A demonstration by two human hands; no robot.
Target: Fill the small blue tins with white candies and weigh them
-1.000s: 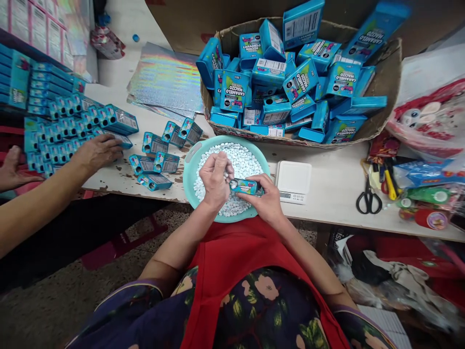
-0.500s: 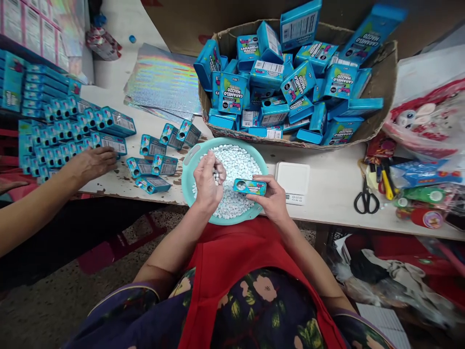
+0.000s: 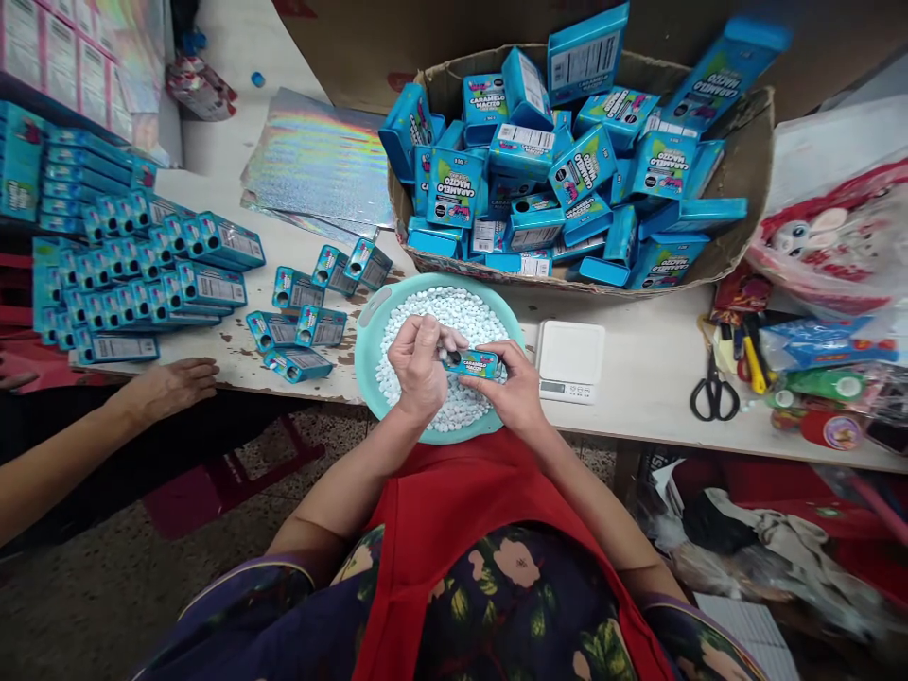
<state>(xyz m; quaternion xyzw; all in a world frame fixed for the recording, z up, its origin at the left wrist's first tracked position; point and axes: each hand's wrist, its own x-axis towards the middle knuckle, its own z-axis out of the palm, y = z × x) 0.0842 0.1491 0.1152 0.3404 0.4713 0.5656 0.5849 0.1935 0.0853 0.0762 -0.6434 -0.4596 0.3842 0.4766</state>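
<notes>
Two hands, frame centre, above one mint bowl of white pieces; my right hand, fingers clamped on one small blue box, hole leftward; my left hand, fingers curled together, apparently round more white pieces, beside the hole; risk: spillage past that narrow opening, should I release too many or tilt the box.

Mint-green bowl, plain red apron, peach-flowered navy clothing

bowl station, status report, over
Left hand at the box's open end, fingers curled; right hand gripping box over bowl; scale beside bowl, not in the way.
</notes>
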